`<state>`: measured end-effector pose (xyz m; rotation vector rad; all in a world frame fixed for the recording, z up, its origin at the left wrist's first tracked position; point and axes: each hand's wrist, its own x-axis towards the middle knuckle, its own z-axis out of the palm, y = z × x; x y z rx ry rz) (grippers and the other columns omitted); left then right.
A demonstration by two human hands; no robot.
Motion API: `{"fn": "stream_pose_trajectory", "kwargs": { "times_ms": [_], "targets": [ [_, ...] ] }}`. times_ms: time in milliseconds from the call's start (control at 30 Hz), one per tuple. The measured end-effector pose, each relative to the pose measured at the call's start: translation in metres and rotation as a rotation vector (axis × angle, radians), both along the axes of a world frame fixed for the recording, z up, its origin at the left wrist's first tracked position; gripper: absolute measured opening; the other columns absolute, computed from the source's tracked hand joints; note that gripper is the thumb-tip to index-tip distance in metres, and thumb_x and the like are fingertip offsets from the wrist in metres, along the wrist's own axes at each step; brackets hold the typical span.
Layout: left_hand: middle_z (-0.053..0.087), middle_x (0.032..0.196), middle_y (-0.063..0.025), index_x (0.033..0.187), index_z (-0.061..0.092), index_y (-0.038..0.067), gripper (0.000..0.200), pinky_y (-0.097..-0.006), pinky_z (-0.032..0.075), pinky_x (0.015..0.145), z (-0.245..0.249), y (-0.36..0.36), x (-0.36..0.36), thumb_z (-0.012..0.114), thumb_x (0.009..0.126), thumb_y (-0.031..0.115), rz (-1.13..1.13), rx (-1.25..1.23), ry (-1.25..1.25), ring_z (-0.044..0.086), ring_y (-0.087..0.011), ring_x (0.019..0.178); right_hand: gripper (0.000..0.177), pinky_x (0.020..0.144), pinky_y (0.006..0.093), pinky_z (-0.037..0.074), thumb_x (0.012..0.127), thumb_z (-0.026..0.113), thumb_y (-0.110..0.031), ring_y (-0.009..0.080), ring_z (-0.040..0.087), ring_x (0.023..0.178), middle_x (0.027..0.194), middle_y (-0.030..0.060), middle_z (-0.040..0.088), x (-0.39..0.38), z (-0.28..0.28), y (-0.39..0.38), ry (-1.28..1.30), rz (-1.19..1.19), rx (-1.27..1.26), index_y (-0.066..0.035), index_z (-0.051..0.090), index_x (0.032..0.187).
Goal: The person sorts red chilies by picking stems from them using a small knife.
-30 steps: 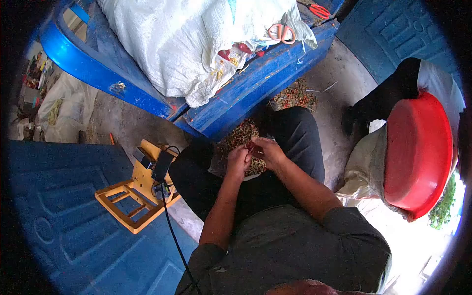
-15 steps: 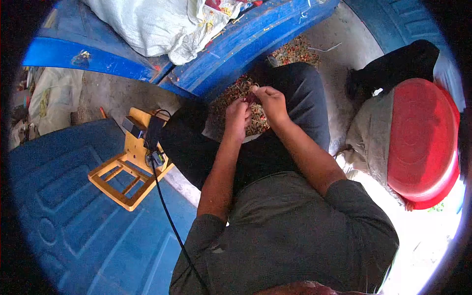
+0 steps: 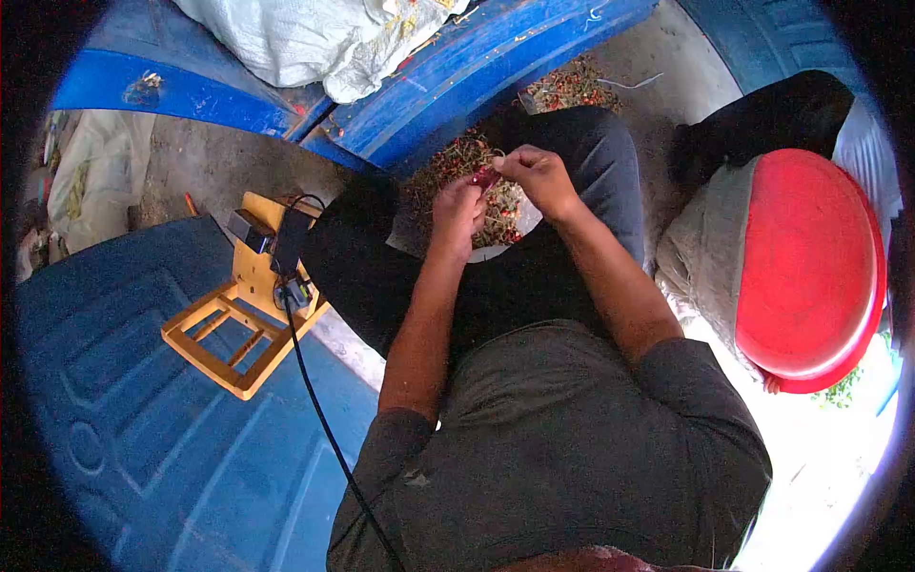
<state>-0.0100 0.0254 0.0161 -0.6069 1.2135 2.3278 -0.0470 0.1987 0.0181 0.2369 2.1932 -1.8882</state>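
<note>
Between my thighs, my left hand (image 3: 459, 212) is closed around a dark red thing (image 3: 485, 178) that looks like a dried chili. Just to its right, my right hand (image 3: 539, 179) is pinched at the upper end of the same red thing, and a thin stem-like bit curves up near its fingertips. Below both hands lies a heap of small dried red and brown pieces (image 3: 499, 221) on a pale sheet. More such pieces (image 3: 575, 88) are scattered on the floor past my knee.
A blue surface (image 3: 477, 71) with a white sack (image 3: 295, 43) on it is ahead. A wooden stand (image 3: 255, 267) with devices and a black cable is at the left, on a blue panel (image 3: 114, 381). A red basin (image 3: 810, 267) leans at the right.
The view has shifted slightly. My hands have drawn a little apart, and more of the red thing and of the heap below now shows.
</note>
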Motion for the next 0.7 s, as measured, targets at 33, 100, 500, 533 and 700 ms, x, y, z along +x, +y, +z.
{"fn": "stream_pose_trajectory", "kwargs": {
  "times_ms": [33, 100, 500, 533, 700],
  "targets": [
    [0.044, 0.065, 0.0065, 0.101, 0.06, 0.006, 0.017, -0.0208, 0.027, 0.042, 0.002, -0.001, 0.0, 0.057, 0.091, 0.019, -0.029, 0.0, 0.009, 0.038, -0.003, 0.049, 0.023, 0.07, 0.0297, 0.046, 0.088, 0.075, -0.022, 0.0128, 0.058, 0.078, 0.084, 0.005, 0.064, -0.001, 0.006, 0.003, 0.023, 0.075, 0.079, 0.0, 0.072, 0.081],
    [0.044, 0.065, 0.0065, 0.102, 0.06, 0.005, 0.017, -0.0209, 0.028, 0.043, 0.004, -0.004, 0.002, 0.057, 0.091, 0.019, -0.048, -0.014, 0.004, 0.039, -0.003, 0.05, 0.022, 0.069, 0.03, 0.046, 0.087, 0.075, -0.023, 0.0132, 0.058, 0.077, 0.081, 0.0054, 0.064, 0.001, 0.008, 0.005, 0.07, 0.11, 0.088, -0.002, 0.073, 0.082],
    [0.046, 0.069, 0.0055, 0.107, 0.06, 0.004, 0.023, -0.0204, 0.029, 0.045, -0.003, -0.009, 0.007, 0.056, 0.091, 0.02, 0.045, -0.083, -0.016, 0.039, -0.0031, 0.053, 0.017, 0.071, 0.0406, 0.051, 0.083, 0.076, -0.018, 0.0327, 0.065, 0.08, 0.083, 0.0163, 0.067, 0.014, 0.031, -0.022, 0.502, 0.046, 0.53, -0.002, 0.071, 0.082],
    [0.046, 0.069, 0.0054, 0.107, 0.06, 0.004, 0.023, -0.02, 0.029, 0.044, -0.001, -0.013, 0.006, 0.055, 0.092, 0.02, 0.015, -0.041, 0.009, 0.04, -0.003, 0.053, 0.021, 0.071, 0.0379, 0.052, 0.085, 0.076, -0.022, 0.0277, 0.067, 0.08, 0.085, 0.015, 0.069, 0.008, 0.034, -0.016, 0.353, 0.161, 0.453, -0.001, 0.073, 0.087],
    [0.046, 0.069, 0.0059, 0.107, 0.06, 0.003, 0.022, -0.0199, 0.027, 0.042, -0.005, -0.024, 0.007, 0.055, 0.093, 0.02, 0.043, 0.037, 0.027, 0.038, -0.003, 0.05, 0.018, 0.08, 0.0302, 0.052, 0.093, 0.068, -0.02, 0.0117, 0.065, 0.088, 0.094, 0.0063, 0.072, -0.063, 0.086, 0.03, 0.243, 0.191, 0.411, -0.004, 0.073, 0.098]
  ]
}}
